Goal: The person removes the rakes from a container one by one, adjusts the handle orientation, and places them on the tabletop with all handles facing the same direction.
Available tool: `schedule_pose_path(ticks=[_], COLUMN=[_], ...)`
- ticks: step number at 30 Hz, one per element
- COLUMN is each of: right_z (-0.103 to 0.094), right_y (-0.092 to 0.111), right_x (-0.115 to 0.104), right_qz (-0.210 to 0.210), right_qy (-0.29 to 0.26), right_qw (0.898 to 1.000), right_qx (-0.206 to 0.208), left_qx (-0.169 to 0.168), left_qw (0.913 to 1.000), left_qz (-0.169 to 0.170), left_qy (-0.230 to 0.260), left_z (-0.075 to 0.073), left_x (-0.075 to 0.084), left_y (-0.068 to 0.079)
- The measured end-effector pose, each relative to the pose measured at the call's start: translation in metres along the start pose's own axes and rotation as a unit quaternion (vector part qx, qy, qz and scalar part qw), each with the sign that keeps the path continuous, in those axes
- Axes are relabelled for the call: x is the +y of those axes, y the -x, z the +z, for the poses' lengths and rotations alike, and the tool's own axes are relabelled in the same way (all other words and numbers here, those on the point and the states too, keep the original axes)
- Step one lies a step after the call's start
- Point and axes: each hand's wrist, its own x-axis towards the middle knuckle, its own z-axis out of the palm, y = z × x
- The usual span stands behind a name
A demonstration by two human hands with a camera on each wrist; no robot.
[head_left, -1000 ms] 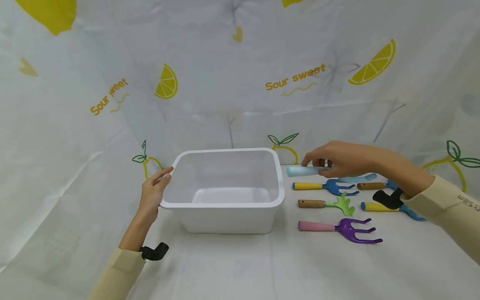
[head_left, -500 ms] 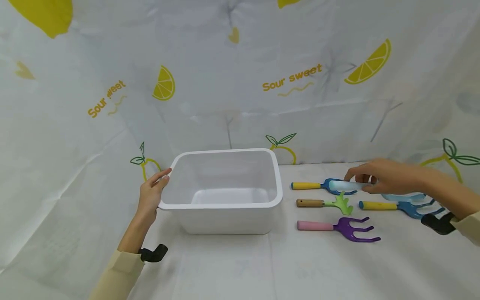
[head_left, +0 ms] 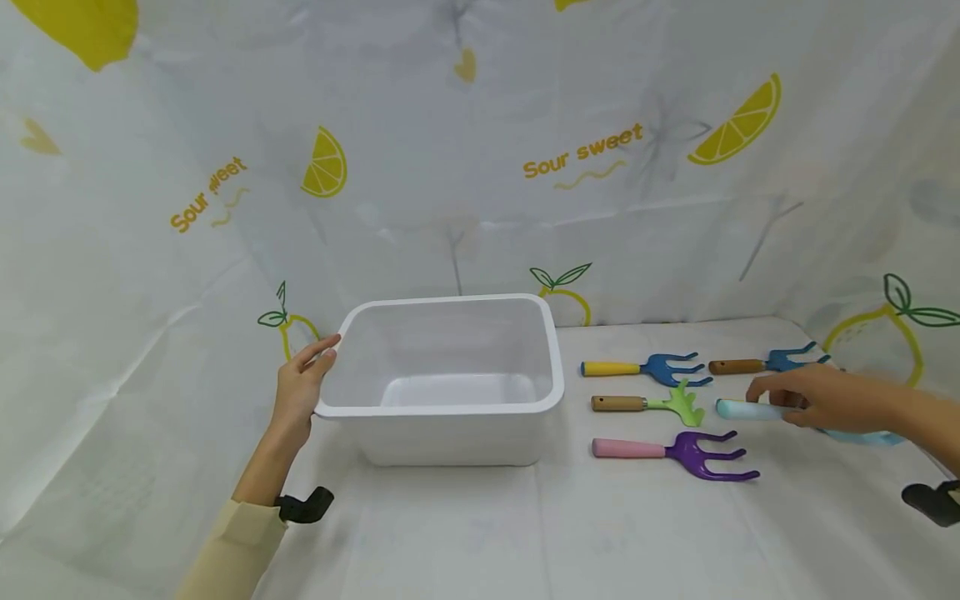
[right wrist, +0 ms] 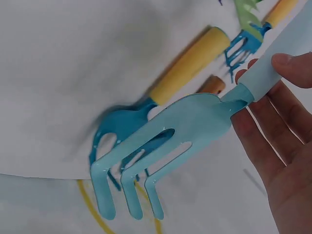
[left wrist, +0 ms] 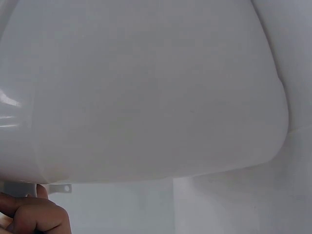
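My right hand pinches the light blue handle of a hand rake at the right of the head view. In the right wrist view, the rake's bent tines hang in front of a blue rake with a yellow handle. That yellow-handled rake is hidden in the head view. My left hand holds the left rim of a white plastic tub, thumb and fingers at its edge. The tub's bare floor shows. In the left wrist view, the tub's side wall fills most of the picture.
Between the tub and my right hand lie a yellow-handled blue rake, a green rake with a wooden handle and a purple rake with a pink handle. Behind my right hand lies a wooden-handled blue rake. A lemon-print cloth hangs behind.
My right hand has carried the light blue rake rightward and nearer, from the back row to above the right-hand yellow-handled rake. My left hand keeps its hold on the tub's rim.
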Motion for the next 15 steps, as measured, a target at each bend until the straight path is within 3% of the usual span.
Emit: schedule_pose_path(ticks=[15], right_z=[0.052], right_y=[0.010], right_x=[0.056], right_qz=[0.055], right_qy=[0.014], right_qw=[0.998], right_qx=[-0.010], left_qx=[0.007], left_qw=[1.0000], left_qz=[0.005], left_qy=[0.004], left_z=[0.000], left_x=[-0.001], left_y=[-0.002])
